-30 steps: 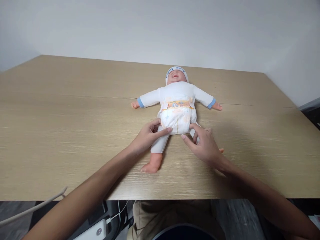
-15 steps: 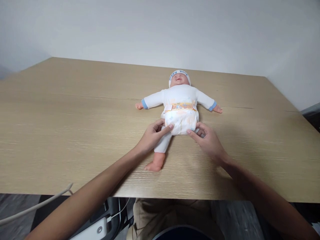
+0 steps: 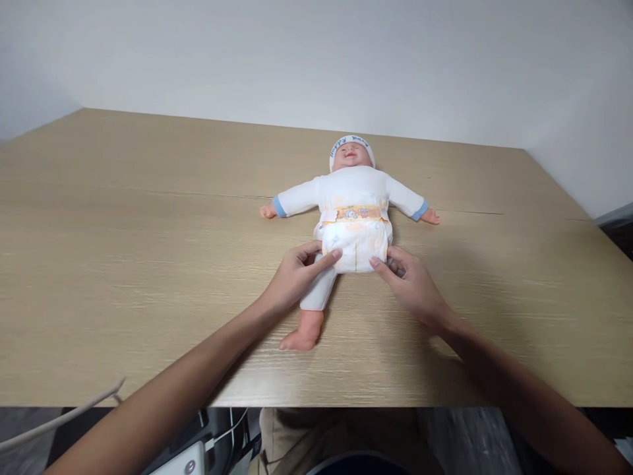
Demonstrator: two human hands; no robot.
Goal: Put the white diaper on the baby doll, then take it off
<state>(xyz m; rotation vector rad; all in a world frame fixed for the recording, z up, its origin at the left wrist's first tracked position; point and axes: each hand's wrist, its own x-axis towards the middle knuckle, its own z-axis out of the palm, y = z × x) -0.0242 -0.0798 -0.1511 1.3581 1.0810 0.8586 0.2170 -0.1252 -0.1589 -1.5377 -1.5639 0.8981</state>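
A baby doll (image 3: 353,179) in white clothes with blue cuffs and a lettered cap lies face up, arms spread, its head away from me. Round its waist and hips is a white diaper (image 3: 355,237) with an orange printed band at the front. My left hand (image 3: 302,270) pinches the diaper's edge by the leg on the left, thumb on top. At the opposite leg edge, my right hand (image 3: 408,277) grips the diaper between thumb and fingers. One doll leg points toward me; the other is hidden behind my right hand.
The doll lies on a wooden table (image 3: 148,264) with a seam across it, against a pale wall (image 3: 297,59). A white cable (image 3: 64,417) crosses the lower left. Below the table edge are a white device (image 3: 185,460) with a plugged-in cord and my lap.
The view has shifted slightly, so the table's near edge sits lower. Both hands stay at the diaper's leg edges, with hardly any movement against the doll.
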